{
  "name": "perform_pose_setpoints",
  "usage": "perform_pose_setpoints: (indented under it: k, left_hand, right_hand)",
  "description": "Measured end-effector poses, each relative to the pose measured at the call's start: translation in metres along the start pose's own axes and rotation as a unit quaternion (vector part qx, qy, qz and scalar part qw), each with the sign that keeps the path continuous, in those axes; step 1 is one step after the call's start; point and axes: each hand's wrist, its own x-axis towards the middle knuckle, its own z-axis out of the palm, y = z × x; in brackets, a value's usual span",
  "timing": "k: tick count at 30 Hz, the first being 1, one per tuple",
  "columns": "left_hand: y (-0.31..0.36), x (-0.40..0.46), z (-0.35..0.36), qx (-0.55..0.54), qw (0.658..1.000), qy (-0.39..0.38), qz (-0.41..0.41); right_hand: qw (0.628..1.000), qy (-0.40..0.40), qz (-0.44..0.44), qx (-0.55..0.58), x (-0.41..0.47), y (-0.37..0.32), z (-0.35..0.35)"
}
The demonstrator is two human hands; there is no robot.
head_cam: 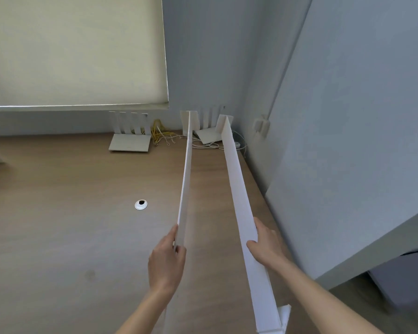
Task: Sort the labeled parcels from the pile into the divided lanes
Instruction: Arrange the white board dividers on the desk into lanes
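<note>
The left hand (167, 263) pinches one tall white divider (185, 179). The right hand (263, 247) grips the other divider (239, 189), near the tabletop's (70, 237) right edge. No parcels show. A hard push could tip these thin walls onto the cables (164, 137) at the far edge.

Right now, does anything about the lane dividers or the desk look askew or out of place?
Yes. The two white divider boards are not parallel: the left divider, gripped by the left hand, stands near upright, while the right divider, under the right hand, leans. Loose cables clutter the lanes' far end. No parcels are in view.
</note>
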Motion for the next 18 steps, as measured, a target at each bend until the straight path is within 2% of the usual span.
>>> perform_pose_setpoints:
  k: [11,15,18]
  left_hand:
    - [-0.023,-0.063,0.092,0.039,0.994,0.037,-0.1]
    - [-0.038,-0.074,0.115,0.065,0.991,0.041,-0.112]
    - [-0.046,-0.078,0.127,0.069,0.991,0.043,-0.11]
  right_hand:
    - [0.999,-0.043,-0.001,-0.031,0.016,0.106,0.027]
    - [0.999,-0.032,-0.01,-0.011,0.01,0.134,0.035]
    - [0.999,-0.015,0.005,-0.037,0.007,0.147,0.037]
